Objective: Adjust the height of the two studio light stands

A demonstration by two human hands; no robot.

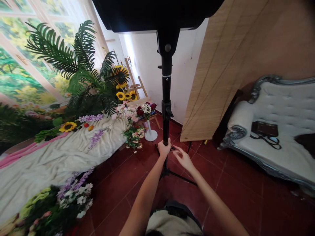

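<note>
A black light stand rises in front of me, with a large dark lamp head on top, cut off by the upper frame edge. My left hand is wrapped round the lower part of the pole. Just right of it, my right hand pinches a small black locking knob at the pole's collar with thumb and fingers. Higher on the pole sits another clamp with its own knob. Below my hands the tripod legs spread over the floor.
A draped white cloth with artificial flowers lies at left, below a palm plant. Behind the pole are a wooden easel and a white round-based stand. A bamboo blind and a tufted sofa with a brown bag are at right.
</note>
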